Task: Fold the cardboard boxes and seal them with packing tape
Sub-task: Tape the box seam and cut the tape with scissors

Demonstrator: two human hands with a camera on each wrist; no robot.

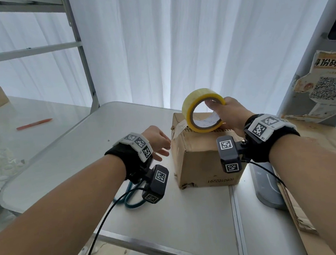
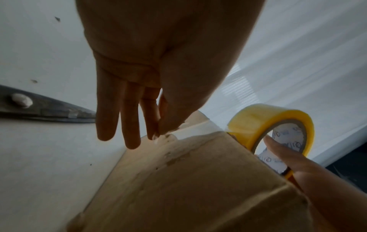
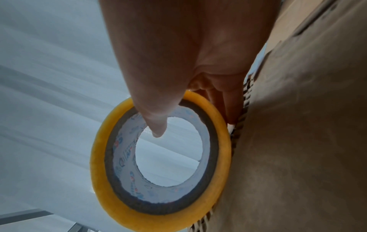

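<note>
A brown cardboard box [image 1: 201, 159] stands closed on the grey table [image 1: 84, 154]. On its top rests a yellow roll of packing tape [image 1: 196, 102], upright on its rim. My right hand [image 1: 229, 113] grips the roll with the thumb inside the core, as the right wrist view shows of the roll [image 3: 158, 196]. A short clear strip [image 2: 195, 127] runs from the roll [image 2: 264, 119] over the box's top left edge. My left hand [image 1: 159, 143] pinches the strip's end between thumb and forefinger at that edge; the other fingers [image 2: 105, 117] hang straight beside the box [image 2: 188, 188].
Scissors with teal handles [image 1: 132, 199] lie under my left wrist, blade [image 2: 49, 112] pointing away. A dark grey flat device [image 1: 268, 186] and flattened cardboard [image 1: 323, 151] lie right of the box. An orange pen [image 1: 34, 124] lies on the left table. A white curtain hangs behind.
</note>
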